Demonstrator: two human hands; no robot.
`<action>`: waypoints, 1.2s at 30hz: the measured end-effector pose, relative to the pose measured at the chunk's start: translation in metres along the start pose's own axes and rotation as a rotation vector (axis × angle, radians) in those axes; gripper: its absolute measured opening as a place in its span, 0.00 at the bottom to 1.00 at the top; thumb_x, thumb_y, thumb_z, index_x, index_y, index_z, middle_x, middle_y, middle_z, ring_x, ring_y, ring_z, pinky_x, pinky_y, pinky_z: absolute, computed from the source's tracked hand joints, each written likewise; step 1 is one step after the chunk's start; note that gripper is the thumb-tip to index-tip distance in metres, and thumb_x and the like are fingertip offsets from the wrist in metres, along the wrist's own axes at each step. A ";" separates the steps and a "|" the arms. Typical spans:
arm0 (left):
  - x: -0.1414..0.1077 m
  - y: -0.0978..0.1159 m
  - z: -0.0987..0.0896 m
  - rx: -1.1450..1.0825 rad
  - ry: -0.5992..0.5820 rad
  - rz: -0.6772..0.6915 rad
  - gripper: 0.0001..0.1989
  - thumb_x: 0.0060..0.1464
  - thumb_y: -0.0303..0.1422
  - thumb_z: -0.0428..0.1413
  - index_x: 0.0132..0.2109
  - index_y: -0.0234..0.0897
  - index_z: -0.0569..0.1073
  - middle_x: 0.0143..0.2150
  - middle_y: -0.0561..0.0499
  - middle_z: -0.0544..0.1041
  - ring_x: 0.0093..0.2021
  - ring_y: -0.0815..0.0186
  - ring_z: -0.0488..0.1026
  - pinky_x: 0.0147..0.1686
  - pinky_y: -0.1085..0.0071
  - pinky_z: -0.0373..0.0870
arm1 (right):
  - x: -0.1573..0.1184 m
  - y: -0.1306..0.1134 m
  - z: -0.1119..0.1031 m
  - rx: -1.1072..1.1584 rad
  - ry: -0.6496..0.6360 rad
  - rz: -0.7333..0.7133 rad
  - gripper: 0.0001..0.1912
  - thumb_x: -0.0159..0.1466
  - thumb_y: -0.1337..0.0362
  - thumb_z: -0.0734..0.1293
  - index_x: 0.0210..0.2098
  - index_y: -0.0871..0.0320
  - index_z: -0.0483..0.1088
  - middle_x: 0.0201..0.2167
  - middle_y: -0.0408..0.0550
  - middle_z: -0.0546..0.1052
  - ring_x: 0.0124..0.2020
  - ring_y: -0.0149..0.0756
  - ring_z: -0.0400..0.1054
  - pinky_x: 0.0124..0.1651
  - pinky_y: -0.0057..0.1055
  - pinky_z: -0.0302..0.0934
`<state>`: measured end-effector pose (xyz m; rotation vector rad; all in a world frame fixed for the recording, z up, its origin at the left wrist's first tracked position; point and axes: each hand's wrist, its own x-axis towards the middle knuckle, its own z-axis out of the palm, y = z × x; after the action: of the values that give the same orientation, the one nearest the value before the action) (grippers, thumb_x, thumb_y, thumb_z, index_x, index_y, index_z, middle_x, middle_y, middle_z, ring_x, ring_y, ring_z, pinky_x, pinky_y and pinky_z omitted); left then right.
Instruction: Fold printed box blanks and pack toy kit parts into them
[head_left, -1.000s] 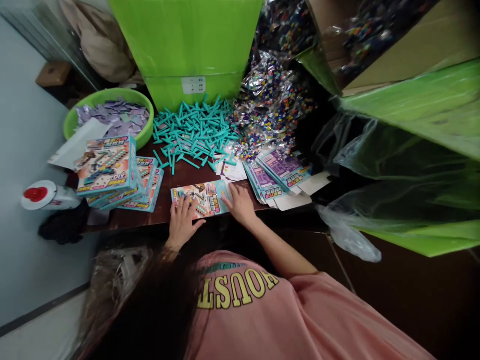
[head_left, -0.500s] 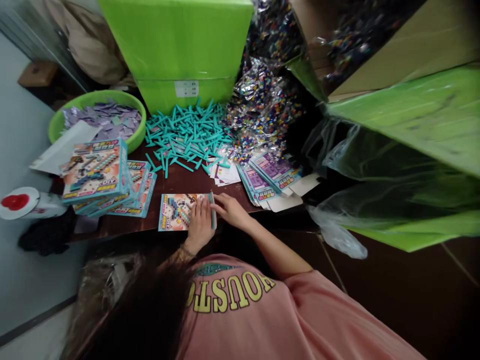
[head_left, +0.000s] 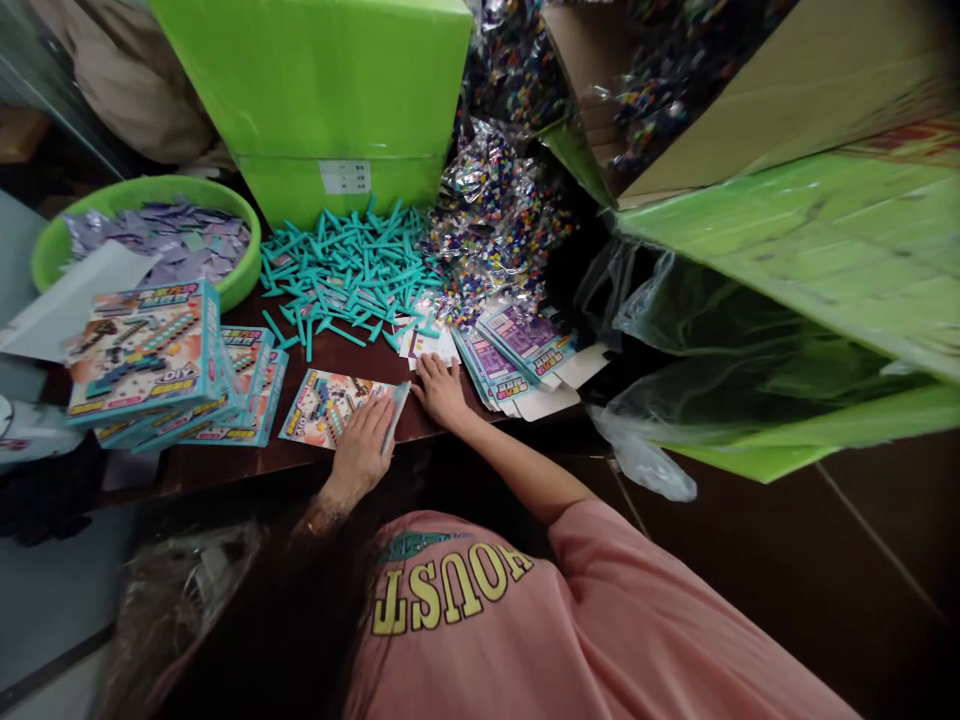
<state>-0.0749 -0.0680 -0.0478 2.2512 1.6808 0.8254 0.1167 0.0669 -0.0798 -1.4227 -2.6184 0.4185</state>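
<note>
While the left fingers press it, the box looks flat, brightly printed.

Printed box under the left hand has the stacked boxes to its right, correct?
No, wrong side: the stacked boxes are to the left of the printed box, per the head view. The left hand is on it, as you say.

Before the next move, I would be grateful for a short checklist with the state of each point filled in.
- Left hand on the DIY box: ok.
- Right hand at the white printed sheets: ok.
- Turquoise hammer-shaped pieces probably within easy reach: ok.
- Stacked boxes neatly aligned: not ok, they sit askew.
- Contents of the box under the left hand: cannot tell, the inside is not visible.
</note>
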 end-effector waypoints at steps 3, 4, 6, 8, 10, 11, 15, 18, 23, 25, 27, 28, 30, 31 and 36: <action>0.003 0.004 -0.021 -0.056 0.116 -0.041 0.29 0.68 0.30 0.47 0.73 0.39 0.63 0.72 0.42 0.69 0.73 0.53 0.64 0.72 0.51 0.61 | 0.019 0.033 -0.030 0.023 0.035 0.005 0.23 0.74 0.57 0.61 0.64 0.58 0.71 0.72 0.61 0.65 0.74 0.57 0.53 0.75 0.62 0.41; 0.003 0.006 -0.025 -0.055 0.114 -0.042 0.29 0.67 0.30 0.47 0.74 0.39 0.63 0.72 0.43 0.68 0.73 0.53 0.63 0.73 0.51 0.61 | 0.028 0.048 -0.041 0.018 0.087 0.048 0.22 0.74 0.57 0.62 0.63 0.57 0.72 0.73 0.61 0.64 0.75 0.58 0.52 0.74 0.62 0.42; 0.001 0.008 -0.025 -0.008 0.015 -0.019 0.30 0.65 0.30 0.49 0.72 0.36 0.65 0.72 0.41 0.68 0.74 0.50 0.62 0.73 0.50 0.59 | 0.044 0.081 -0.060 -0.026 0.207 0.174 0.28 0.71 0.57 0.65 0.68 0.60 0.68 0.74 0.65 0.59 0.75 0.63 0.47 0.72 0.66 0.42; -0.003 0.007 -0.017 0.081 -0.150 0.003 0.29 0.63 0.28 0.50 0.70 0.31 0.68 0.71 0.37 0.69 0.74 0.47 0.62 0.73 0.48 0.58 | 0.057 0.110 -0.071 -0.052 0.204 0.210 0.28 0.70 0.57 0.67 0.66 0.61 0.70 0.72 0.68 0.64 0.72 0.64 0.54 0.70 0.66 0.45; -0.009 0.001 -0.007 0.169 -0.274 -0.004 0.30 0.61 0.26 0.49 0.69 0.28 0.69 0.72 0.35 0.67 0.75 0.46 0.60 0.73 0.48 0.57 | 0.062 0.128 -0.075 -0.063 0.187 0.178 0.20 0.71 0.59 0.63 0.58 0.61 0.76 0.64 0.65 0.73 0.65 0.58 0.64 0.68 0.61 0.49; -0.012 -0.004 -0.004 0.202 -0.304 -0.011 0.30 0.61 0.25 0.49 0.70 0.28 0.68 0.74 0.36 0.65 0.76 0.48 0.58 0.74 0.49 0.55 | 0.063 0.132 -0.074 -0.071 0.202 0.168 0.18 0.72 0.61 0.61 0.53 0.60 0.79 0.60 0.62 0.77 0.62 0.55 0.67 0.67 0.59 0.50; -0.020 -0.020 -0.007 0.235 -0.300 0.001 0.31 0.64 0.29 0.52 0.73 0.35 0.63 0.78 0.42 0.57 0.79 0.53 0.50 0.77 0.51 0.47 | 0.052 0.115 -0.060 -0.105 0.367 0.151 0.18 0.72 0.63 0.59 0.49 0.58 0.80 0.58 0.59 0.78 0.60 0.54 0.66 0.64 0.54 0.53; -0.018 -0.020 -0.016 0.198 -0.285 0.002 0.45 0.60 0.48 0.62 0.75 0.34 0.57 0.80 0.39 0.52 0.80 0.48 0.45 0.77 0.48 0.43 | 0.045 0.077 -0.036 -0.037 0.212 -0.087 0.18 0.73 0.61 0.60 0.53 0.58 0.78 0.58 0.58 0.78 0.58 0.50 0.66 0.62 0.46 0.58; -0.004 -0.012 -0.021 0.133 -0.254 -0.116 0.45 0.61 0.57 0.59 0.74 0.35 0.59 0.75 0.38 0.62 0.75 0.47 0.57 0.74 0.48 0.51 | 0.050 0.028 -0.009 -0.126 0.030 -0.104 0.28 0.75 0.57 0.59 0.68 0.68 0.65 0.66 0.67 0.69 0.60 0.57 0.62 0.61 0.48 0.59; 0.000 -0.009 -0.017 0.136 -0.240 -0.152 0.43 0.61 0.56 0.58 0.74 0.36 0.60 0.73 0.38 0.65 0.74 0.46 0.59 0.72 0.46 0.53 | 0.055 0.020 -0.009 -0.176 0.006 -0.070 0.31 0.75 0.56 0.60 0.69 0.71 0.62 0.64 0.70 0.69 0.60 0.59 0.61 0.61 0.49 0.59; 0.001 -0.007 -0.012 0.167 -0.236 -0.135 0.43 0.59 0.54 0.61 0.73 0.38 0.62 0.73 0.38 0.64 0.74 0.41 0.57 0.71 0.41 0.52 | 0.059 0.011 -0.012 -0.202 -0.013 -0.039 0.32 0.74 0.54 0.62 0.68 0.73 0.62 0.62 0.71 0.70 0.60 0.60 0.61 0.60 0.49 0.59; 0.000 -0.006 -0.009 0.186 -0.232 -0.117 0.42 0.58 0.52 0.63 0.72 0.39 0.64 0.74 0.37 0.63 0.74 0.39 0.56 0.71 0.40 0.51 | 0.061 0.006 -0.012 -0.206 -0.014 -0.013 0.32 0.73 0.54 0.63 0.67 0.73 0.63 0.61 0.72 0.70 0.60 0.60 0.61 0.60 0.49 0.59; -0.002 -0.003 -0.004 0.213 -0.223 -0.078 0.38 0.57 0.44 0.64 0.71 0.39 0.66 0.76 0.37 0.59 0.76 0.39 0.53 0.72 0.39 0.50 | 0.065 -0.004 -0.012 -0.178 -0.003 0.057 0.28 0.73 0.58 0.62 0.64 0.74 0.65 0.58 0.74 0.71 0.59 0.61 0.62 0.59 0.49 0.60; -0.004 -0.001 -0.002 0.216 -0.216 -0.062 0.37 0.56 0.39 0.64 0.71 0.39 0.67 0.76 0.37 0.58 0.76 0.39 0.52 0.73 0.40 0.49 | 0.067 -0.008 -0.011 -0.153 0.005 0.090 0.25 0.73 0.61 0.60 0.62 0.74 0.66 0.57 0.75 0.72 0.58 0.61 0.63 0.58 0.48 0.61; -0.018 0.000 -0.003 0.190 -0.189 -0.024 0.33 0.59 0.32 0.59 0.71 0.35 0.67 0.76 0.36 0.58 0.78 0.45 0.49 0.76 0.44 0.47 | 0.074 0.004 -0.021 -0.026 0.025 0.139 0.17 0.70 0.71 0.57 0.49 0.69 0.76 0.48 0.71 0.78 0.50 0.53 0.71 0.51 0.41 0.64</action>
<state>-0.0798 -0.0849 -0.0507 2.3396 1.7578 0.4472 0.0844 0.1348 -0.0621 -1.6134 -2.5233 0.3812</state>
